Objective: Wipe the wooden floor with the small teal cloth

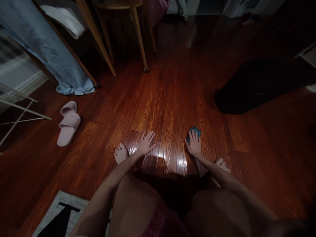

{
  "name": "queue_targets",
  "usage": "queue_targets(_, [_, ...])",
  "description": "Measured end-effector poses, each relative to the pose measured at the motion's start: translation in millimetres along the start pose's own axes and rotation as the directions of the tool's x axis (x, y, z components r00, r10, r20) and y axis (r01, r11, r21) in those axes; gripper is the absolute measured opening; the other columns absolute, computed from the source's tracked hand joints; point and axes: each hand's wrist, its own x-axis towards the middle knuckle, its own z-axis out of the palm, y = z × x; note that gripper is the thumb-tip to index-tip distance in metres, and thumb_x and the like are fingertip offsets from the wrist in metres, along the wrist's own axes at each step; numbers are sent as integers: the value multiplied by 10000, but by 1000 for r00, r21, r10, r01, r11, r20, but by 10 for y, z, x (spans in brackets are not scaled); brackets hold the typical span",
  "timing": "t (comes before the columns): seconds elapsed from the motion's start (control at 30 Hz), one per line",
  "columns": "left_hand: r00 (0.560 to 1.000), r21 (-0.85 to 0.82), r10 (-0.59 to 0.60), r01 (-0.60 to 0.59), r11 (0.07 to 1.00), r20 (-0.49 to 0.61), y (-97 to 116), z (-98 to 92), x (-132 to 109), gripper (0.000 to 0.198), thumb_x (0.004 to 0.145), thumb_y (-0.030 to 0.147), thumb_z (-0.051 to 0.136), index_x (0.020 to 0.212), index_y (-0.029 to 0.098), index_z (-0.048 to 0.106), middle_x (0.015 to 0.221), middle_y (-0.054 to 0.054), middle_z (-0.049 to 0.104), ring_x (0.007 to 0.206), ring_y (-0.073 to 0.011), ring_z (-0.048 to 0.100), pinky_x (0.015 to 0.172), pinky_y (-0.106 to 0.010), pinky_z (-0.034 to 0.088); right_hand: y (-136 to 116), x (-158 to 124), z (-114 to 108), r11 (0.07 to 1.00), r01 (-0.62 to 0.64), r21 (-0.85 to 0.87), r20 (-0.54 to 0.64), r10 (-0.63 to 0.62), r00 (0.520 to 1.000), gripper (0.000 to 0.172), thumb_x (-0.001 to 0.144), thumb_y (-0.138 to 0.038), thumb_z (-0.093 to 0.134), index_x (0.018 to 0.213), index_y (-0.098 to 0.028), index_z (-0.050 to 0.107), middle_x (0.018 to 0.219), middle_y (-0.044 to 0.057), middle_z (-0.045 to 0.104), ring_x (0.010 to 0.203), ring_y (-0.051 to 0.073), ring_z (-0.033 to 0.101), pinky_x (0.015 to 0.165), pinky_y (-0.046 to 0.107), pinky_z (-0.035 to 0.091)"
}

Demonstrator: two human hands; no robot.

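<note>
My left hand (146, 143) lies flat on the glossy reddish wooden floor (169, 131), its fingers stretched and spread, holding nothing. To its right, my right hand (194, 144) presses flat on a small crumpled teal cloth (195, 128). The fingers of that hand are stretched out over the cloth, whose edges show beyond the fingertips and by the thumb. Most of the cloth is hidden under the palm. My bare feet stand on the floor outside the two hands.
Pink slippers (68, 126) lie on the left, near a white metal rack (27, 110). Blue jeans (59, 56) hang down to the floor behind them. Wooden chair legs (140, 39) stand ahead. A dark bulky object (256, 87) is on the right. A patterned rug (61, 210) lies lower left.
</note>
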Motion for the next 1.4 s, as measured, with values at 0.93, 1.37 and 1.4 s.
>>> queue_targets(0.93, [1000,-6,-2,2,1000,-6,-11,18,-1,739,1062,550,308,1663,167,110,1695,-128,201,1570,-259,173,1275,-529,31,271,-117,-73,999,-35,34,-36,37,999,695,1034,-478,268,1643,-151,196,1712,146,151,1552,402,168,1178,670,279])
queue_targets(1.37, [1000,4,3,-3,1000,4,-4,-2,0,737,1062,547,312,1658,153,128,1688,-135,227,1571,-252,167,1273,-535,54,-453,-125,-133,735,654,179,265,-677,687,564,1046,-377,360,1590,-230,368,1674,60,317,1566,239,186,1250,507,247])
queue_targets(1.4, [1000,1,5,-5,1000,5,-7,0,1,739,1062,551,308,1658,152,126,1686,-135,232,1571,-250,167,1272,-536,55,-347,-64,-134,802,579,147,236,-597,767,567,1049,-393,339,1590,-229,367,1672,67,322,1564,249,194,1243,522,257])
